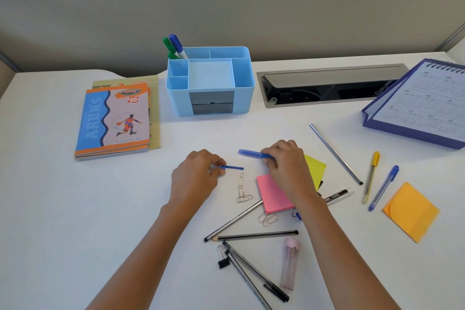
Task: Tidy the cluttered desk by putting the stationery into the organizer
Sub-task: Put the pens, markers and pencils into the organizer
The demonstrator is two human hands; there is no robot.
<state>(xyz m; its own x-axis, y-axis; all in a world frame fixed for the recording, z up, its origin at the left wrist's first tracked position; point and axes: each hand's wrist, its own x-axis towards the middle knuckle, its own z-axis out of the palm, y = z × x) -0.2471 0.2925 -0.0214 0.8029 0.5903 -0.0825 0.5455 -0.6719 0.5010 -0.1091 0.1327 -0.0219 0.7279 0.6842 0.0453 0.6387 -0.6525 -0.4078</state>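
Observation:
The light blue organizer (246, 88) stands at the back middle of the white desk, with green and blue markers (175, 45) upright in its back left compartment. My left hand (196, 176) pinches a thin blue stick-like piece (234, 167) just above the desk. My right hand (284, 161) grips a blue pen (249, 153) by its right end, over the pink sticky pad (271, 194) and yellow sticky pad (315, 166). Paper clips (242, 190) lie between my hands.
Pencils (254, 235) and pens (254, 272), a black binder clip (223, 260) and a pink tube (289, 264) lie near the front. To the right are a silver rod (336, 153), yellow pen (372, 176), blue pen (383, 187), orange sticky pad (410, 211), calendar (422, 106). Notebooks (115, 121) sit left.

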